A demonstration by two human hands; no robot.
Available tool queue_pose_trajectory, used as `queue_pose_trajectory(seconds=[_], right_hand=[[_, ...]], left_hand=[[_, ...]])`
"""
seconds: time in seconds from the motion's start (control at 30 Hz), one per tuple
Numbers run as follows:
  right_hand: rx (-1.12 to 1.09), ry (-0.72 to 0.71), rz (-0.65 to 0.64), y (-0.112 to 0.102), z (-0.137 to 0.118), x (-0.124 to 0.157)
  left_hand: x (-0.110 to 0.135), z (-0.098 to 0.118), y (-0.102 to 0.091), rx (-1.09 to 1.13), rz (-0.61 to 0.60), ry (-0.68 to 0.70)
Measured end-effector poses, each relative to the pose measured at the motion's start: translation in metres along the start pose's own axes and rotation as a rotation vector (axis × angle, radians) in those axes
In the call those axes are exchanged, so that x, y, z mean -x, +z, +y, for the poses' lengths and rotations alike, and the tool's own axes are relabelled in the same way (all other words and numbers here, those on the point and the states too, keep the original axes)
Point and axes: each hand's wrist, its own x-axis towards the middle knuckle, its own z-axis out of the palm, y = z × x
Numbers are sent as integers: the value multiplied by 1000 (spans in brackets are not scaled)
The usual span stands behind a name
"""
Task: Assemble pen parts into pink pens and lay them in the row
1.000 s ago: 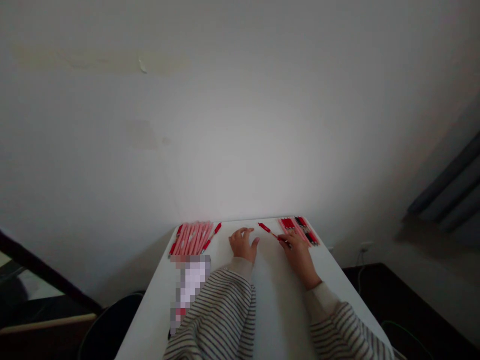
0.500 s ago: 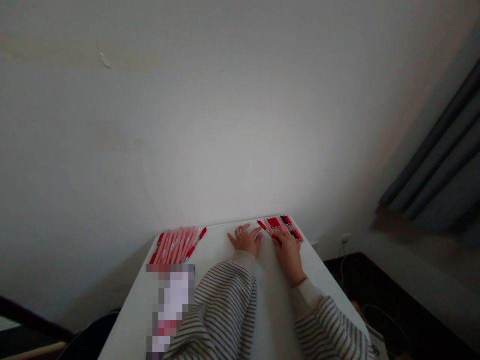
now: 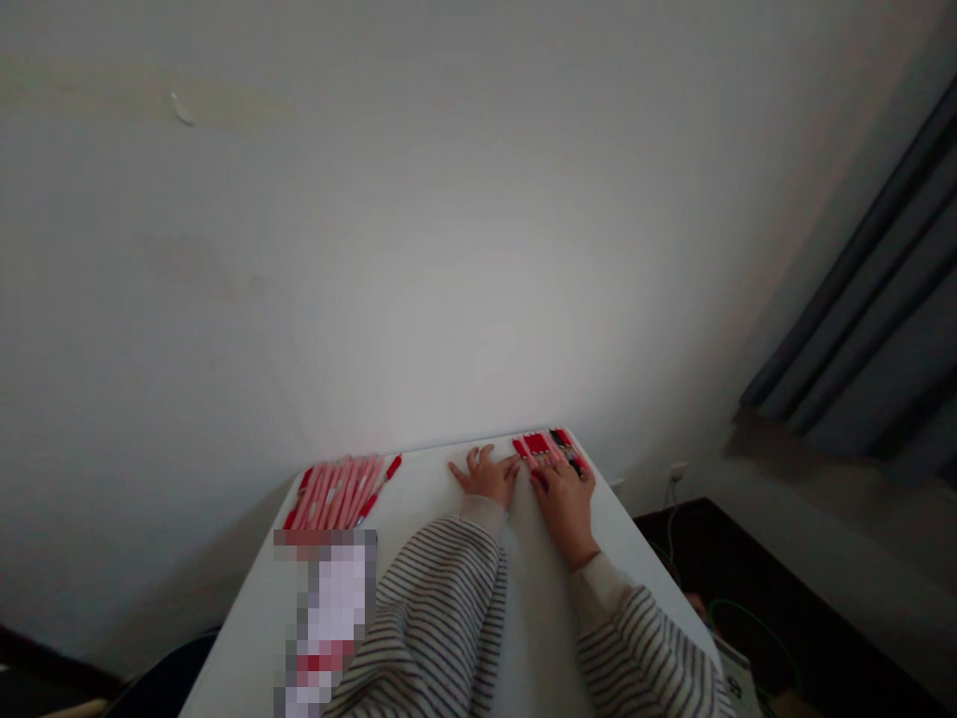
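Note:
My left hand (image 3: 485, 477) lies flat on the white table (image 3: 419, 499) with its fingers spread, fingertips next to a row of red pens (image 3: 544, 448) at the far right corner. My right hand (image 3: 564, 499) rests palm down on the near ends of that same row, fingers laid over the pens. A second, larger row of pink and red pens (image 3: 340, 491) lies at the far left of the table, away from both hands. Both arms wear striped sleeves.
A blurred-out patch (image 3: 325, 618) covers something on the left of the table. A plain wall stands right behind the table's far edge. Grey curtains (image 3: 874, 329) hang at the right, and a cable (image 3: 673, 499) runs down to the dark floor.
The single red pen that lay apart has been brought into the right row. Both hands have closed in on that row. My head has turned to the right.

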Motion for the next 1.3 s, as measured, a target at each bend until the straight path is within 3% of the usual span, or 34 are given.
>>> queue_pose_trajectory(seconds=[0.3, 0.53, 0.97, 1.1, 1.3], right_hand=[[34, 60, -36, -4, -4, 2], [55, 28, 22, -2, -1, 3], [100, 87, -60, -8, -9, 2], [71, 27, -52, -3, -9, 3], [-185, -214, -80, 7, -20, 2]], left_hand=[[1, -1, 2, -3, -21, -2], [1, -1, 1, -5, -30, 0], [3, -7, -7, -22, -83, -80], [14, -16, -18, -31, -93, -107], [36, -33, -44, -164, -69, -117]])
